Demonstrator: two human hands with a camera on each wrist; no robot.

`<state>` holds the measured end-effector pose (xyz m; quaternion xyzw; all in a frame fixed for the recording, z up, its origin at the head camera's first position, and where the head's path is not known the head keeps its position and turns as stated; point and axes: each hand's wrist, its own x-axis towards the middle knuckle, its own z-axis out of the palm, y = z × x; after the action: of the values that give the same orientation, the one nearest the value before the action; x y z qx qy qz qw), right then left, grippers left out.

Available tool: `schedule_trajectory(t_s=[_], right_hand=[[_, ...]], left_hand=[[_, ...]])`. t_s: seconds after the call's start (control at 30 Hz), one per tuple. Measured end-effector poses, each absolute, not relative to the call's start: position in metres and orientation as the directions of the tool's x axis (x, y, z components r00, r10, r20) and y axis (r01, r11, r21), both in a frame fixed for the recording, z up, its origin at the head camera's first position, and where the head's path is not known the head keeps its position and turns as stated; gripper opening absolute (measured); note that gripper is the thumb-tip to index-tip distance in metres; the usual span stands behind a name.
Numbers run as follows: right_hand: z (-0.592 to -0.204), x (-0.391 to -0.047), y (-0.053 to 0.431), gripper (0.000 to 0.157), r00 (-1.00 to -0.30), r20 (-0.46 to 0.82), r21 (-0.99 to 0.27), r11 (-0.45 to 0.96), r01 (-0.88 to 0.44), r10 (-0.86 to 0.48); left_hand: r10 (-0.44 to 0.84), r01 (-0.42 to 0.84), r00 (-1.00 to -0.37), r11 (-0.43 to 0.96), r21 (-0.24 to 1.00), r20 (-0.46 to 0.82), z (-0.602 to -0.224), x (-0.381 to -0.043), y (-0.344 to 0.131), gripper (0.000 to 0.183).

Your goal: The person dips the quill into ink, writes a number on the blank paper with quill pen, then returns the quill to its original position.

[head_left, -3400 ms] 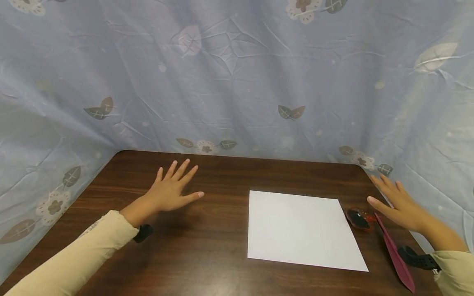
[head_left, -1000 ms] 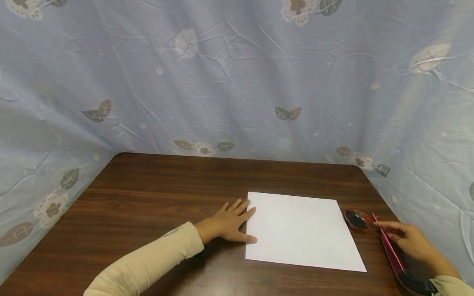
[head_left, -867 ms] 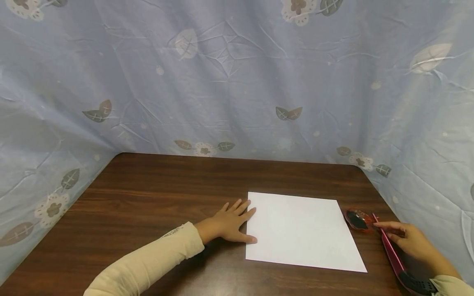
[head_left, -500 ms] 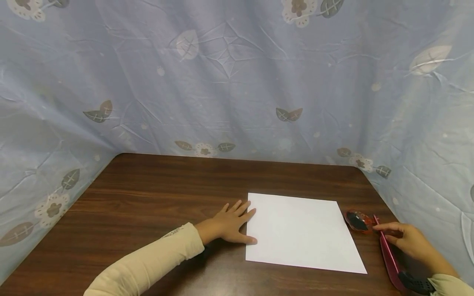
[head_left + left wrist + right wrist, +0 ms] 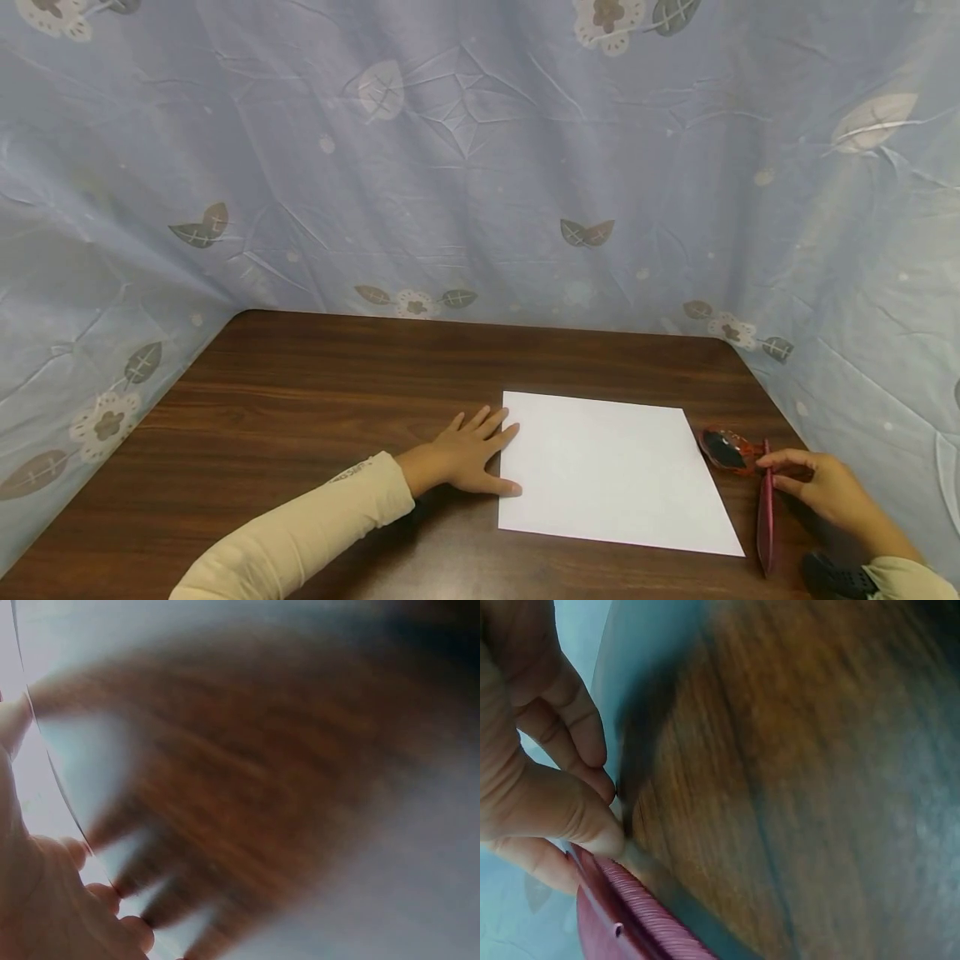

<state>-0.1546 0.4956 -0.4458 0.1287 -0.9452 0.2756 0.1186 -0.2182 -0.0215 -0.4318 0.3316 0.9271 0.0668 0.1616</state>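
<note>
A sheet of white paper [image 5: 607,475] lies on the brown table. My left hand [image 5: 468,457] rests with spread fingers at its left edge, thumb and fingertips over the sheet. At the right, my right hand [image 5: 828,493] pinches the far end of a long, thin magenta item [image 5: 765,525] between thumb and fingers. Up close in the right wrist view, this magenta item [image 5: 630,907] has a ribbed face and a small hole; its kind is unclear. Just beyond its pinched end lies an orange-red rimmed thing with a dark oval [image 5: 723,448], close to the paper's right edge.
The wood-grain table [image 5: 300,375] is backed and flanked by a hanging pale blue cloth [image 5: 450,167] with leaf and flower prints. A black wristband [image 5: 836,575] shows at my right wrist. The left wrist view is mostly blurred.
My left hand has come right and down onto the paper's edge. My right hand has lowered and taken hold of the magenta item, whose near end has swung left.
</note>
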Motion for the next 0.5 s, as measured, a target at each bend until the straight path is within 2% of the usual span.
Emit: schedule_trajectory(t_s=[0.5], right_hand=[[-0.4432, -0.1519, 0.4941, 0.027, -0.920, 0.356, -0.530, 0.776, -0.342, -0.163]], left_hand=[[0.637, 0.590, -0.730, 0.771, 0.241, -0.247, -0.4322, -0.2180, -0.0217, 0.095]])
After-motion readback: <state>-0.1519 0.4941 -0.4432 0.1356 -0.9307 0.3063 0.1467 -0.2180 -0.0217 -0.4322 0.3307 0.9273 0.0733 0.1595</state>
